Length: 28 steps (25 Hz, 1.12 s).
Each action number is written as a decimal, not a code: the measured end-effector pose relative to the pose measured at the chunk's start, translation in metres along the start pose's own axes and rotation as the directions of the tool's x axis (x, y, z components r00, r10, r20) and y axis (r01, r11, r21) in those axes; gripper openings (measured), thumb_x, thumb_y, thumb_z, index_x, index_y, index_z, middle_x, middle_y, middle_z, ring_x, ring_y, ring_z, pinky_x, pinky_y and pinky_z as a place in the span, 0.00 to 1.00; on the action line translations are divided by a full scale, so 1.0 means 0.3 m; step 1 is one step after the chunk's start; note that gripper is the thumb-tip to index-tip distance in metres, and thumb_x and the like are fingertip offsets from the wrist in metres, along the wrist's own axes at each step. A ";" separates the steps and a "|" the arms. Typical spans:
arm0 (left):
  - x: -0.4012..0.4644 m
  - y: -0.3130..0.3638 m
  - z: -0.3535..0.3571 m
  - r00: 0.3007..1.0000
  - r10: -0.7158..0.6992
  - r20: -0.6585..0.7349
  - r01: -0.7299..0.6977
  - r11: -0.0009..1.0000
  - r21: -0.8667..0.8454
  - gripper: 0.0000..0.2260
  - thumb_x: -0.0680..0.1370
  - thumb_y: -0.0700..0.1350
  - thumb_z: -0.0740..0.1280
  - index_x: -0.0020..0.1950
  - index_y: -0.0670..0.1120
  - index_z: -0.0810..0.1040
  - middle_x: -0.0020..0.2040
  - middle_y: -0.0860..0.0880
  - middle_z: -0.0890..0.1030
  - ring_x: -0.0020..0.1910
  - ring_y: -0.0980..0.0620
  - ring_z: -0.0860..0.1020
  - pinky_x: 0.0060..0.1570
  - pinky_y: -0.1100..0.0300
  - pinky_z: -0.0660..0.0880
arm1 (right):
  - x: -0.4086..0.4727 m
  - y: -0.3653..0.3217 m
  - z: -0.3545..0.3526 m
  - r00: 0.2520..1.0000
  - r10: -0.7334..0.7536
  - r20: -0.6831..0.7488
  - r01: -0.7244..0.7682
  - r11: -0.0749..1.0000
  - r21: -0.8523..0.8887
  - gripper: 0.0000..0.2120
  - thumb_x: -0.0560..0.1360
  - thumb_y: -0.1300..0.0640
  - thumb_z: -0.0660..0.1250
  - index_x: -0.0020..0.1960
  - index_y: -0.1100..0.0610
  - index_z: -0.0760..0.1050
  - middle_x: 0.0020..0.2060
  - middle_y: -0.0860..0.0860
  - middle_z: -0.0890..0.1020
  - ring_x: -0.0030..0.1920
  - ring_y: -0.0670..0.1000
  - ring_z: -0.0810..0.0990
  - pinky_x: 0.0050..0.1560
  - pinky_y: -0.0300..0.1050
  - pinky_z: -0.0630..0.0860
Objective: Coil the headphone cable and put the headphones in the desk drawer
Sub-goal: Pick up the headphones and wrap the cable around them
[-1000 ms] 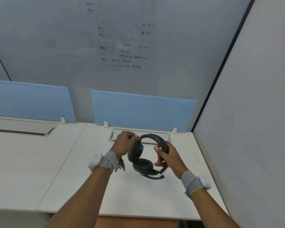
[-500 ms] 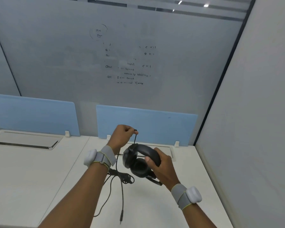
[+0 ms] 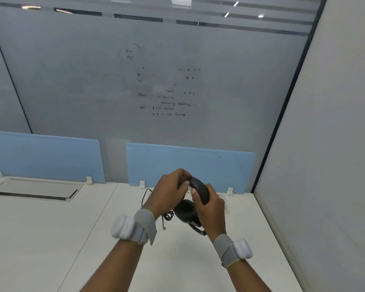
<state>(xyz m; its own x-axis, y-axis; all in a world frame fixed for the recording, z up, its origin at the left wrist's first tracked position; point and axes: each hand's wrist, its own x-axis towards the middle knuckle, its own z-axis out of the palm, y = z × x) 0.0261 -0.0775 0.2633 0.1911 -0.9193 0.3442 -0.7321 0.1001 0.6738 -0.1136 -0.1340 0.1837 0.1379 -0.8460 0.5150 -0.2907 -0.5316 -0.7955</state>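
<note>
Black headphones (image 3: 190, 209) hang in the air above the white desk (image 3: 51, 239), held between both hands. My right hand (image 3: 209, 207) grips the headband from the right, thumb on top. My left hand (image 3: 169, 190) closes on the cable at the headband's left end. The thin black cable (image 3: 167, 216) loops out behind my left wrist and bunches in a small tangle under it, with its end dangling free. A short boom microphone sticks out below the ear cups. No drawer is in view.
Two blue divider panels (image 3: 190, 167) stand along the desk's back edge before a frosted glass wall with writing. A grey cable flap (image 3: 36, 189) is set into the desk at left. A white partition wall (image 3: 325, 165) closes the right side.
My left hand came down from above the headphones to the headband, drawing the long hanging cable up into a shorter bunch. The camera tilted up slightly.
</note>
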 end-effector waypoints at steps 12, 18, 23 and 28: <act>-0.218 -0.192 0.070 0.851 0.192 0.489 0.450 0.216 -0.867 0.28 0.75 0.60 0.68 0.67 0.42 0.76 0.50 0.40 0.83 0.66 0.33 0.76 0.67 0.31 0.68 | 0.152 -0.143 -0.062 0.963 0.269 -0.027 -0.245 0.911 0.330 0.09 0.79 0.47 0.67 0.44 0.50 0.75 0.32 0.50 0.72 0.34 0.52 0.70 0.36 0.46 0.71; -0.322 -0.191 0.213 0.790 0.310 0.529 0.550 0.023 -0.835 0.25 0.79 0.52 0.67 0.72 0.41 0.70 0.49 0.42 0.81 0.35 0.52 0.79 0.34 0.62 0.77 | 0.217 -0.230 -0.098 0.957 0.291 0.007 -0.260 0.844 0.469 0.10 0.79 0.47 0.67 0.43 0.51 0.75 0.27 0.49 0.67 0.23 0.46 0.64 0.21 0.38 0.65; -0.329 -0.198 0.235 0.854 -0.059 0.518 0.520 0.156 -0.840 0.13 0.74 0.48 0.74 0.51 0.40 0.79 0.27 0.51 0.67 0.21 0.59 0.60 0.21 0.67 0.57 | 0.301 -0.254 -0.170 0.969 0.246 -0.029 -0.199 0.842 0.502 0.09 0.79 0.47 0.66 0.45 0.51 0.75 0.27 0.48 0.68 0.22 0.44 0.64 0.21 0.36 0.66; -0.318 -0.228 0.232 0.921 -0.219 0.323 0.390 0.564 -0.728 0.18 0.79 0.59 0.62 0.55 0.48 0.83 0.34 0.47 0.82 0.24 0.54 0.65 0.27 0.66 0.64 | 0.335 -0.247 -0.237 0.982 0.186 -0.028 -0.141 0.826 0.545 0.10 0.78 0.44 0.65 0.43 0.49 0.73 0.26 0.48 0.67 0.22 0.44 0.63 0.21 0.36 0.66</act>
<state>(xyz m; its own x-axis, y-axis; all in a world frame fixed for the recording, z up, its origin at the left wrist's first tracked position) 0.0124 -0.0232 0.1390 0.1249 -0.9913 -0.0422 0.1378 -0.0247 0.9901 -0.1454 -0.1768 0.3172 0.0550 -0.9289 0.3663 0.2565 -0.3414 -0.9042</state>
